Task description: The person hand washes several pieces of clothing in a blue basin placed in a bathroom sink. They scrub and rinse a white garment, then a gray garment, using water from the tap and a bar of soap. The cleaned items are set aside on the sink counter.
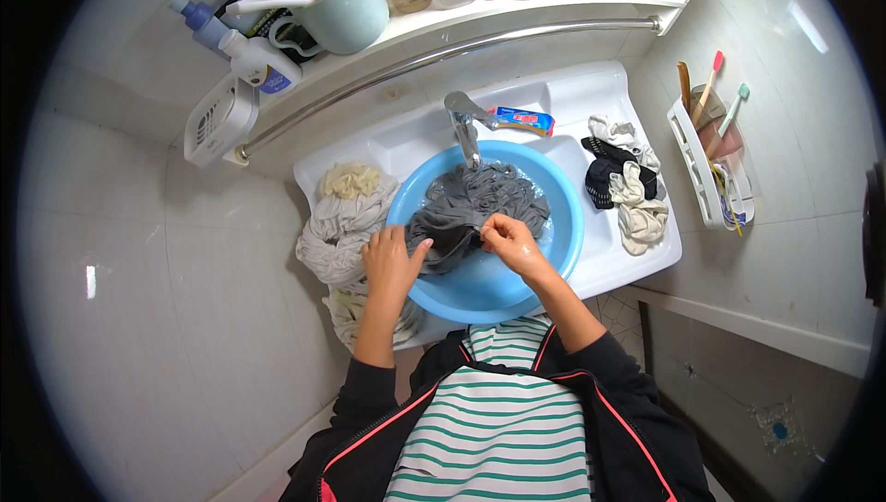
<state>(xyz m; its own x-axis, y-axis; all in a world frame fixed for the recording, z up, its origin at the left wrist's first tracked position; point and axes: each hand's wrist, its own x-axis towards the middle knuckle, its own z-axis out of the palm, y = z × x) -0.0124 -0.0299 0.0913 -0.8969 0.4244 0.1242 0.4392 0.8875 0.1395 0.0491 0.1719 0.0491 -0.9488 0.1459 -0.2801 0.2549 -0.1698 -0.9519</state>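
Note:
A round blue plastic basin (471, 303) stands on the white sink, with a dark grey garment (495, 190) lying wet and bunched in its soapy water. Above the middle of the basin, my right hand (513, 247) pinches an edge of this cloth between thumb and fingers. My left hand (391, 260) is over the basin's left rim, thumb spread away from the fingers and close to the garment; its palm side is hidden. A dark fold of the cloth gapes between the two hands.
A chrome faucet (465, 121) reaches over the basin, a blue-wrapped bar (524, 120) behind it. Wet pale clothes (339, 242) heap at left; black and white socks (626, 183) lie right. A metal rail (443, 53) runs under the shelf. A toothbrush holder (695, 170) hangs on the right wall.

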